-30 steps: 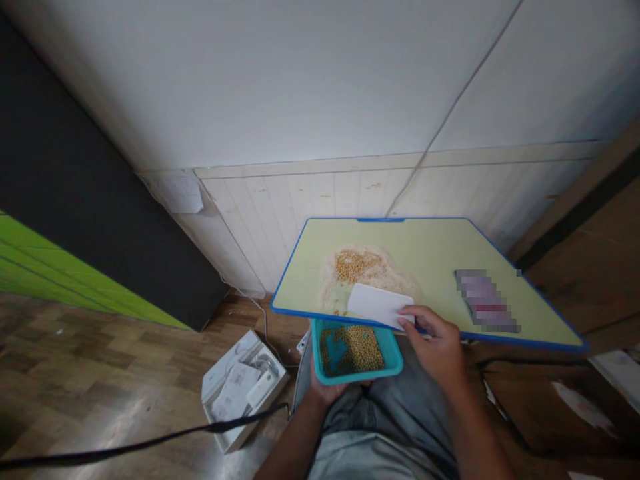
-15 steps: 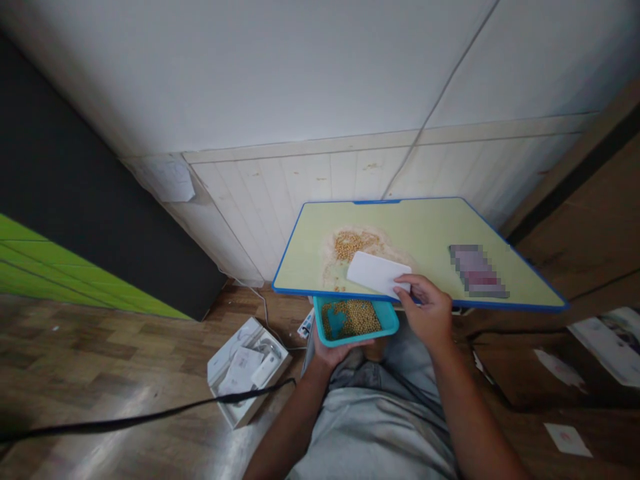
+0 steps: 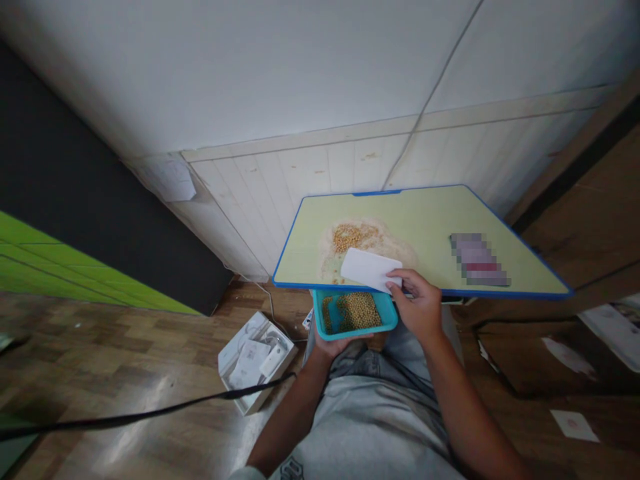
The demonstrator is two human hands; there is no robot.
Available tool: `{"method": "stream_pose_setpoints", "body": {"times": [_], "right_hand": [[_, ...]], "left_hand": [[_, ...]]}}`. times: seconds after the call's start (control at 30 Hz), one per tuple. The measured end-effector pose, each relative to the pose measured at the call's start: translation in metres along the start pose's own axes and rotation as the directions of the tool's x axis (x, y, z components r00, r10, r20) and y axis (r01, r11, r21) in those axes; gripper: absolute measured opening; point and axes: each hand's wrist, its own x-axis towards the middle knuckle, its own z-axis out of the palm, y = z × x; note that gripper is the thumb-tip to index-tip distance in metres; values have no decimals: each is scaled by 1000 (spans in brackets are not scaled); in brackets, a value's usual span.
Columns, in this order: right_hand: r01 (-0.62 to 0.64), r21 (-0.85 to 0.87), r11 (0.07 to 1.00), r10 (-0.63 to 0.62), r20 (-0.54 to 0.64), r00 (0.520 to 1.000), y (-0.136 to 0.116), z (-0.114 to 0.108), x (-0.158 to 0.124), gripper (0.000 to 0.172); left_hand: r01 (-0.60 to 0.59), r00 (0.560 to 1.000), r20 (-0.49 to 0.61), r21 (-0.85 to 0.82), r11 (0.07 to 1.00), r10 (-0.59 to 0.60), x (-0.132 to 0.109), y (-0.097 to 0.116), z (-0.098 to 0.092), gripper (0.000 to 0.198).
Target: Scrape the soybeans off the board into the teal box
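Observation:
My right hand [image 3: 419, 307] pinches a white card [image 3: 369, 269] by its right end and holds it flat on the near edge of a pale green table with a blue rim [image 3: 440, 291]. Behind the card lies a pile of soybeans [image 3: 349, 237] mixed with paler grain [image 3: 395, 248]. My left hand [image 3: 334, 345] grips a teal tray [image 3: 390, 321] from below, just under the table's near edge. The tray holds many soybeans [image 3: 357, 310]. Only the fingers of the left hand's underside show.
A blurred flat object [image 3: 477, 259] lies on the table's right part. On the wooden floor to the left sits an open white box [image 3: 257, 360] with papers, and a black cable [image 3: 150, 413] crosses in front. Cardboard sheets [image 3: 540, 353] lie at right. A white panelled wall stands behind.
The card and my right hand have shifted slightly left along the table's near edge. The tray stays under the edge. The view has drifted, so the table sits higher in frame.

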Motion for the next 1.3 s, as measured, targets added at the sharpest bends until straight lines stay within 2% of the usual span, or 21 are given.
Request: {"method": "stream_pose_setpoints", "body": {"times": [0.1,0.17,0.37,0.6,0.83,0.97,1.13,1.3], "right_hand": [[16,6,1000,-16,20,1000,0,2,2,13],[20,4,1000,-20,27,999,0,2,4,13],[-9,-13,1000,9,9,1000,3,2,7,14],[-69,29,997,68,40,997,12,5,10,14],[-102,54,993,100,44,994,14,6,13,16],[-99,43,994,96,67,993,12,6,13,16],[-65,25,998,63,58,996,7,7,13,14],[-28,17,999,27,66,997,5,5,14,14]], "left_hand": [[20,1000,-1,4,1000,-20,8,-1,-1,119],[13,1000,-15,-5,1000,-13,13,-3,-2,121],[-3,1000,0,-6,1000,3,11,-3,-6,114],[21,1000,9,-21,1000,-21,10,4,-5,104],[73,995,70,-64,995,-69,18,3,-23,103],[90,996,36,-120,989,-87,23,2,-31,111],[117,993,3,-132,984,-118,23,5,-25,116],[70,996,48,-22,997,-69,20,8,-13,103]]}}
